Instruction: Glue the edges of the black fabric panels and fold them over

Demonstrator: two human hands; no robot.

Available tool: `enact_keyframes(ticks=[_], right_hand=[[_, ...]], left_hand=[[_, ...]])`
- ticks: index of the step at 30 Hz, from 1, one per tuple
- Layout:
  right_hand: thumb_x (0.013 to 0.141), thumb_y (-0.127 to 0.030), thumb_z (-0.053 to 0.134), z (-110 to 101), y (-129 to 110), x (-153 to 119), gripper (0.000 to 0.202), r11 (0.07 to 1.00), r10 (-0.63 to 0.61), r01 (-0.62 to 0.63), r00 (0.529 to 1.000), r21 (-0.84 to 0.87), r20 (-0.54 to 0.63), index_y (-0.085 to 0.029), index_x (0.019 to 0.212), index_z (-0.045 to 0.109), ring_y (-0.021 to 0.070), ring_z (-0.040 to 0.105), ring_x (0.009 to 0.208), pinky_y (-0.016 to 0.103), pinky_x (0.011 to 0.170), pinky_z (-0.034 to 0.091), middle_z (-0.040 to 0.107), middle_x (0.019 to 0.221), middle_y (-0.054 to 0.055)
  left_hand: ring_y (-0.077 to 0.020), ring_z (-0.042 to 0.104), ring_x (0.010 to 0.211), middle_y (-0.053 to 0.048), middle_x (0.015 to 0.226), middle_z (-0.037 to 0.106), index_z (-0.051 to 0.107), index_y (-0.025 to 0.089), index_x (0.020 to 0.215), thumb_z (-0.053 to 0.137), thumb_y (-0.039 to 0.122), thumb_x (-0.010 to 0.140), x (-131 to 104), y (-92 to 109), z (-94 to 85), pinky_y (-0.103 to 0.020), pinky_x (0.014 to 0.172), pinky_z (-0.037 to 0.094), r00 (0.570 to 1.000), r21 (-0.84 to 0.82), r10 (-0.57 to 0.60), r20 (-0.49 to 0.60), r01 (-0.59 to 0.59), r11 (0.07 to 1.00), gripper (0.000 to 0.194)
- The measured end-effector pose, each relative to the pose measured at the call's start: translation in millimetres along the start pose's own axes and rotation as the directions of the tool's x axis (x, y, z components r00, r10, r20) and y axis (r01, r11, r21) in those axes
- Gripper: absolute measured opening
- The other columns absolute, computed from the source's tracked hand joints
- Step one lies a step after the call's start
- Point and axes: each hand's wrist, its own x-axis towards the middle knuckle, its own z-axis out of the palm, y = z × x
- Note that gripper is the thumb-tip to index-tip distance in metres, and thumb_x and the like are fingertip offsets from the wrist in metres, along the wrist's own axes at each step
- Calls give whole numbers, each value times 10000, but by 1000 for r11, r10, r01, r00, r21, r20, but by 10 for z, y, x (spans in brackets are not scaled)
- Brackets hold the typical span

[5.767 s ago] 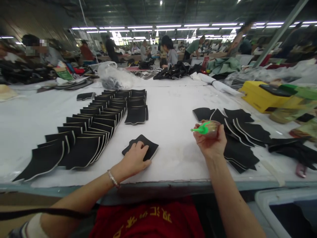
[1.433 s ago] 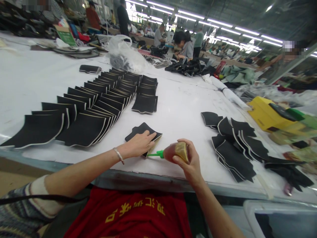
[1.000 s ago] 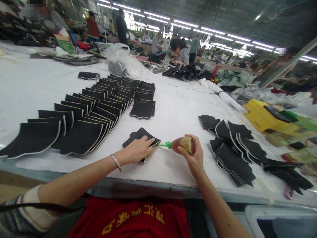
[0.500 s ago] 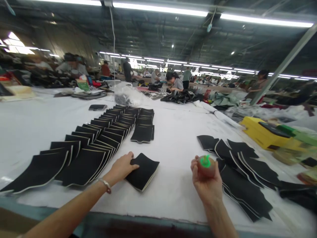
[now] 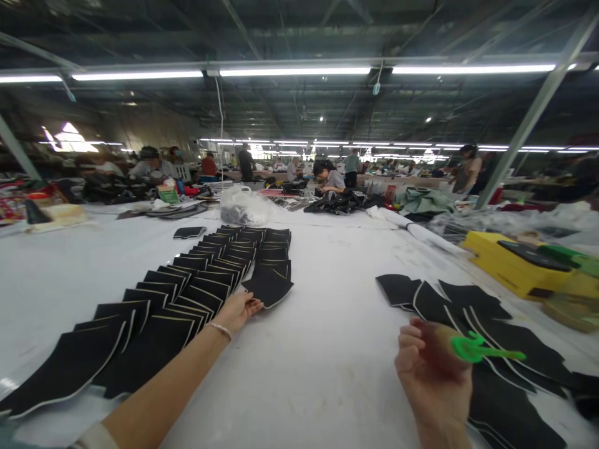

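Note:
My left hand is closed on the near left corner of a black padded panel with a pale edge. That panel lies at the near end of the right-hand row, partly over other panels. Overlapping rows of similar black panels fan out beside and beyond my left arm. In my right hand is a reddish-brown squeeze bottle with a bright green nozzle pointing right; my fingers wrap round it. Just beyond and to the right of it, more black panels lie in a loose, overlapping pile.
The white table spreads between both groups of panels. A yellow box stands at the right. Further back are a clear plastic bag, a single black piece and a dark heap. Several people work in the background.
My left hand has moved the black panel forward to the end of the right-hand row. My right hand has shifted right, and the bottle's nozzle has swung to point right. The camera view tilted up.

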Motion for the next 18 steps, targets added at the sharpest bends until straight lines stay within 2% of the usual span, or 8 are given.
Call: enact_keyframes(ticks=[4,6,8,10,11,13,15,18], right_hand=[[578,-264,722,-22,-37,-29,607,999,-34,35,999,-20,35,-158,1149,549,105,610,639,225,602,605,593,849,27],[585,-262,723,-35,-51,-31,611,999,-44,45,998,-17,51,-153,1158,543,101,605,638,213,593,598,589,847,27],[600,-262,721,-52,-59,-24,606,999,-41,41,996,-10,78,-155,1167,537,98,602,642,209,593,594,586,850,25],[619,-261,720,-73,-61,-14,590,999,-32,33,993,-6,113,-164,1171,537,97,603,652,213,604,596,588,853,21],[628,-261,723,-83,-59,-13,582,1000,-27,28,991,-9,131,-168,1173,539,98,605,659,218,615,598,591,857,21],[645,-268,737,-101,-50,-23,568,1000,-24,27,986,-16,162,-170,1172,549,102,614,683,227,645,603,603,873,25],[665,-284,751,-106,-32,-48,544,999,-43,48,981,-22,191,-166,1161,565,105,624,704,226,666,604,617,886,31],[695,-309,756,-89,-8,-72,484,997,-63,73,972,-36,225,-161,1125,588,94,626,700,208,668,596,631,877,24]], left_hand=[[-154,653,745,-70,821,588,546,91,990,512,46,860,-19,-77,76,-318,743,592,991,189,74,-114,-51,981,142],[-240,639,963,-127,1050,585,522,106,1163,619,125,821,-125,-179,92,-424,848,570,969,353,214,-124,-158,922,356],[-326,514,1205,-163,1289,491,479,159,1314,675,215,794,-213,-295,141,-524,985,474,876,658,483,16,-373,654,558],[-403,308,1367,-157,1469,344,427,240,1417,675,305,801,-215,-393,238,-617,1072,325,720,859,628,294,-487,156,667],[-445,226,1394,-153,1516,288,401,273,1448,664,349,808,-176,-431,299,-674,1067,265,686,885,613,391,-464,-46,696],[-511,165,1389,-167,1537,270,384,287,1470,627,427,826,-33,-483,420,-762,1013,194,740,914,538,404,-347,-210,702],[-526,219,1353,-202,1498,332,409,239,1463,533,487,872,157,-519,510,-785,970,198,808,946,496,318,-235,-224,653],[-517,296,1299,-206,1462,375,439,206,1436,376,533,924,447,-566,559,-780,935,243,802,971,549,234,-165,-173,611]])
